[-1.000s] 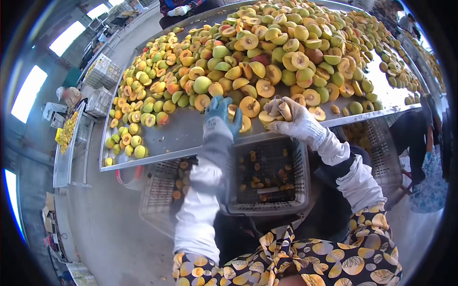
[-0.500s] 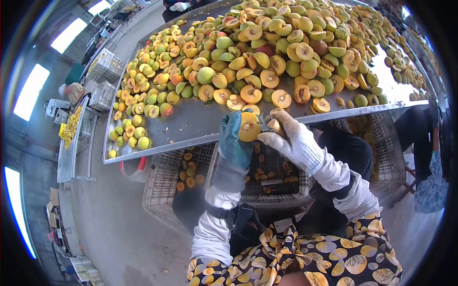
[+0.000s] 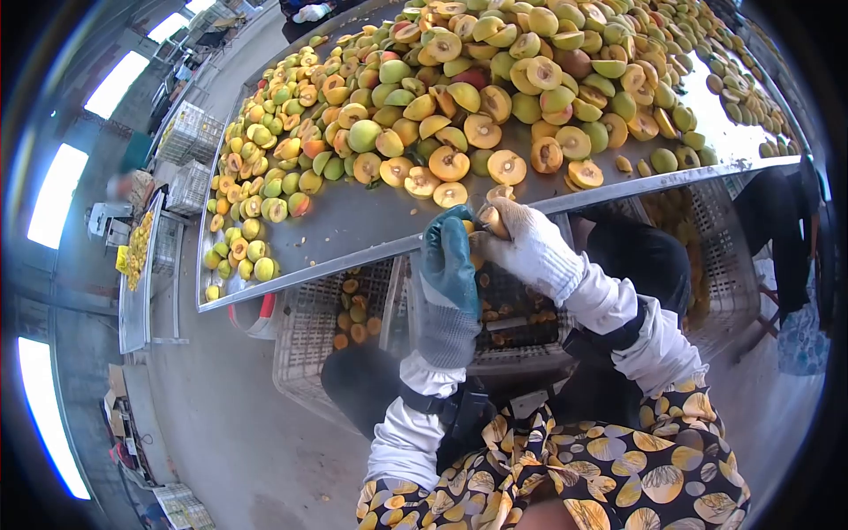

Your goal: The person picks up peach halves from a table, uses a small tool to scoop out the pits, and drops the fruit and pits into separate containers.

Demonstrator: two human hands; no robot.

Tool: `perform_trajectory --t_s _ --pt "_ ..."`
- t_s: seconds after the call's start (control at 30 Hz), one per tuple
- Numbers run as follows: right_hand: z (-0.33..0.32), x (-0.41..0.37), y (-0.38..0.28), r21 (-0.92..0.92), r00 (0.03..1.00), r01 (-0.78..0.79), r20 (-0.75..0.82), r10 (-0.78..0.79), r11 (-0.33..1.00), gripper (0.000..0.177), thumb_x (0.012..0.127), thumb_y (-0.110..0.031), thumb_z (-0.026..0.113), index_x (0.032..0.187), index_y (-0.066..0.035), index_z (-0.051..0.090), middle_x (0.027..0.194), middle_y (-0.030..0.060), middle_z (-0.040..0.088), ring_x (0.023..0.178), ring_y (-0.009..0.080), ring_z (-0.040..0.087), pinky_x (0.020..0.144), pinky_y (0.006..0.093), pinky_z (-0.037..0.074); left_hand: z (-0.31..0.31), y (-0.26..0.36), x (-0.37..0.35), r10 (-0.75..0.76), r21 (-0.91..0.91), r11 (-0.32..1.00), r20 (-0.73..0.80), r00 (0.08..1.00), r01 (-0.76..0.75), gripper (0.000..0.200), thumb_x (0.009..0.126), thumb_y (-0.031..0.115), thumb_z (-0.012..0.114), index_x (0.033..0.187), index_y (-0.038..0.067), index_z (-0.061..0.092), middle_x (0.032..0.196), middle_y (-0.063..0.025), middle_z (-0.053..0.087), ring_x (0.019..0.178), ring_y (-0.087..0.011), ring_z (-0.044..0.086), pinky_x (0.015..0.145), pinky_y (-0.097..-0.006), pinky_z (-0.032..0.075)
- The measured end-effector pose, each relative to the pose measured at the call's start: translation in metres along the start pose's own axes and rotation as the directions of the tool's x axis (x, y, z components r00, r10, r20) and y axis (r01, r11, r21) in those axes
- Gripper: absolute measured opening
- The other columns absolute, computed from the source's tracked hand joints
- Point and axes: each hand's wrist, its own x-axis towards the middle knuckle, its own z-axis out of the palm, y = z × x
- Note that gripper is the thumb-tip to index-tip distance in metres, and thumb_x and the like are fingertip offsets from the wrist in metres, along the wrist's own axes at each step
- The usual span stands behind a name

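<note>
Just off the table's point(image 3: 353, 258) near edge, the left hand point(image 3: 448, 265) clasped 1 peach half point(image 3: 476, 257); the right hand point(image 3: 527, 246) met it from the right, its own grip unclear.

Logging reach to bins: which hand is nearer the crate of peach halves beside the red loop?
Left. The blue-gloved left hand, gripping a peach half, sits just right of that crate; the white-gloved right hand is farther right, beyond the left hand.

Yellow peach half point(image 3: 474, 251), mostly hidden, seemingly held upright over the basket point(image 3: 530, 349).
</note>
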Motion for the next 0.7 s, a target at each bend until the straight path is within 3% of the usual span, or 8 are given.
perform_trajectory --t_s 0.13,0.17,0.27,0.3,0.43,0.53,0.63,0.7 --pt "0.002 -0.003 0.014 0.162 0.995 -0.043 0.095 0.028 0.986 0.027 0.088 -0.027 0.071 0.101 -0.005 0.063 0.085 0.0182 0.069 0.081 0.0399 0.069 0.071 0.0443 0.054 -0.002 0.008 -0.003 0.061 0.337 0.939 0.033 0.998 -0.069 0.033 0.109 0.027 0.046 0.118 0.001 0.064 0.112 -0.0099 0.067 0.099 -0.0188 0.065 0.089 -0.0326 0.051" --pt "0.009 -0.009 0.013 0.035 0.993 0.114 -0.026 -0.113 0.993 0.026 0.087 -0.026 0.071 0.102 -0.006 0.062 0.083 0.0177 0.069 0.079 0.0396 0.069 0.069 0.0442 0.054 -0.003 0.008 -0.004 0.038 0.37 0.928 0.025 0.999 -0.045 0.033 0.109 0.027 0.046 0.117 0.001 0.064 0.111 -0.0089 0.068 0.098 -0.0187 0.065 0.088 -0.0324 0.051" --pt "0.015 -0.019 0.01 -0.215 0.946 0.295 -0.075 -0.316 0.931 0.029 0.087 -0.03 0.072 0.103 -0.008 0.061 0.077 0.0165 0.068 0.075 0.0393 0.069 0.064 0.0439 0.056 -0.007 -0.007 0.002 0.053 0.159 0.987 -0.094 0.994 -0.038 0.034 0.109 0.028 0.047 0.115 0.0 0.065 0.107 -0.0069 0.068 0.096 -0.0189 0.065 0.087 -0.0315 0.052" --pt "0.01 -0.02 0.008 -0.221 0.979 0.203 0.022 -0.203 0.954 0.033 0.089 -0.032 0.072 0.103 -0.005 0.06 0.078 0.0172 0.068 0.075 0.0397 0.068 0.064 0.0433 0.055 -0.013 -0.01 0.004 -0.072 -0.142 0.988 -0.096 0.993 0.057 0.036 0.108 0.029 0.048 0.12 -0.001 0.063 0.11 -0.0083 0.067 0.097 -0.0193 0.066 0.087 -0.0314 0.053" --pt "0.001 -0.019 0.006 -0.123 0.984 -0.035 0.17 0.056 0.992 0.041 0.096 -0.041 0.066 0.101 -0.001 0.057 0.077 0.0188 0.067 0.072 0.0386 0.069 0.064 0.0429 0.053 -0.035 -0.014 0.013 -0.177 -0.382 0.914 -0.07 0.982 0.138 0.034 0.106 0.029 0.051 0.125 0.002 0.062 0.113 -0.0074 0.066 0.097 -0.0175 0.066 0.081 -0.0309 0.056" --pt "0.011 -0.02 -0.002 -0.096 0.986 0.103 0.144 -0.089 0.99 0.046 0.098 -0.046 0.06 0.098 0.0 0.059 0.074 0.0203 0.067 0.068 0.0397 0.069 0.059 0.046 0.054 -0.033 -0.013 0.009 -0.049 -0.007 0.999 0.026 0.998 0.05 0.045 0.108 0.033 0.045 0.133 -0.002 0.054 0.122 -0.0128 0.063 0.107 -0.0216 0.065 0.093 -0.0357 0.055" --pt "0.017 -0.018 -0.002 -0.133 0.988 0.128 0.107 -0.114 0.983 0.042 0.1 -0.043 0.058 0.094 -0.002 0.062 0.071 0.0205 0.066 0.067 0.0397 0.068 0.058 0.0466 0.054 -0.022 -0.016 0.007 -0.188 -0.392 0.904 -0.013 0.982 0.168 0.046 0.108 0.036 0.046 0.133 -0.002 0.055 0.121 -0.014 0.065 0.105 -0.0231 0.066 0.093 -0.0364 0.055" --pt "0.019 -0.019 -0.001 -0.151 0.989 0.133 0.087 -0.121 0.98 0.043 0.101 -0.043 0.056 0.09 -0.002 0.064 0.07 0.021 0.066 0.067 0.0404 0.067 0.058 0.0469 0.054 -0.016 -0.007 0.005 -0.149 -0.347 0.928 -0.019 0.989 0.133 0.047 0.108 0.037 0.047 0.132 -0.002 0.056 0.117 -0.0145 0.067 0.103 -0.0237 0.067 0.092 -0.0368 0.056"
